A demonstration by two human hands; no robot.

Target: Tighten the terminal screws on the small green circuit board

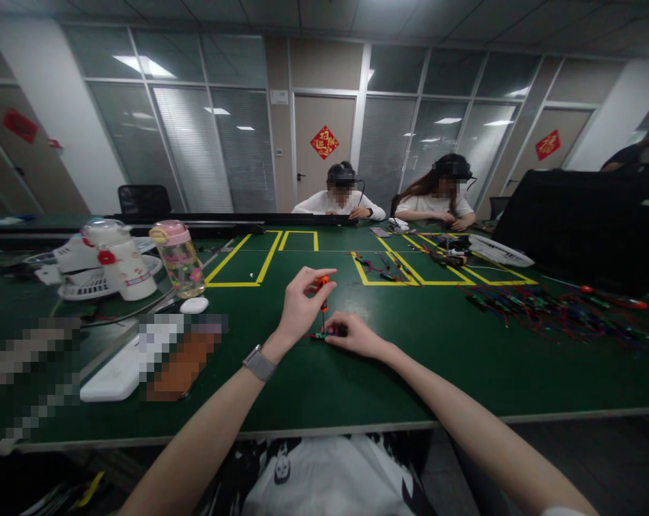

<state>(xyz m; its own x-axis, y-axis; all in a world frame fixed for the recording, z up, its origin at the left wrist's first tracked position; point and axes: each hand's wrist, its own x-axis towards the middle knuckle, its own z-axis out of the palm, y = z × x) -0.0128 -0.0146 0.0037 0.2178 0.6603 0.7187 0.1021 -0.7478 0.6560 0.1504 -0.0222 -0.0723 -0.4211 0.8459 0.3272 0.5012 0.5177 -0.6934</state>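
Observation:
My left hand (pixel 301 304) holds the orange top of a small screwdriver (pixel 323 285) between thumb and fingers, with the tool standing upright on the green table (pixel 389 373). My right hand (pixel 354 335) lies on the table just below it and pinches a small dark part with coloured wires (pixel 320 335) against the surface. The screwdriver's tip comes down at that part. A grey watch (pixel 258 362) is on my left wrist.
A heap of coloured wired parts (pixel 550 307) lies to the right. Two bottles (pixel 180 258) and a small fan (pixel 96 283) stand at the left, with a white flat device (pixel 121 369) nearer me. Yellow tape boxes (pixel 249 261) mark the table. Two people sit across it.

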